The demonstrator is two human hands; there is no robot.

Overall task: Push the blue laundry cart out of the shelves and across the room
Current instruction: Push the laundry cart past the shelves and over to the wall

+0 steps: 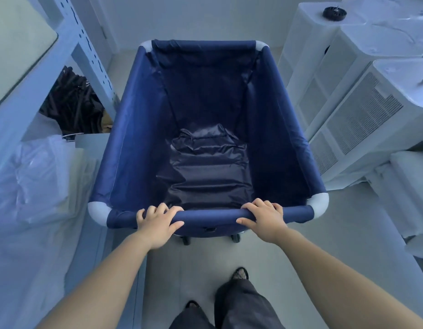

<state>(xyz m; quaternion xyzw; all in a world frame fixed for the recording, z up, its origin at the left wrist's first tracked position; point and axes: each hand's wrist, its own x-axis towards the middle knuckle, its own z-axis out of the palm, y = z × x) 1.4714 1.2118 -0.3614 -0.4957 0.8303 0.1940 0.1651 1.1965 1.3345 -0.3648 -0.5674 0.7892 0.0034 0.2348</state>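
The blue laundry cart [134, 138] fills the middle of the head view, a deep fabric bin with grey corner caps and dark castors under its near end. It holds nothing but its own crumpled liner. My left hand [157, 222] is wrapped over the near top rail left of centre. My right hand [264, 220] grips the same rail right of centre. Both arms reach straight forward, and my legs and shoes show below the cart.
A pale metal shelf unit [70, 41] stands close on the left with black hangers [73, 103] and plastic-wrapped bundles [32, 176]. White vented appliances [357, 110] are stacked close on the right. Bare floor and a white wall lie beyond the cart's far end.
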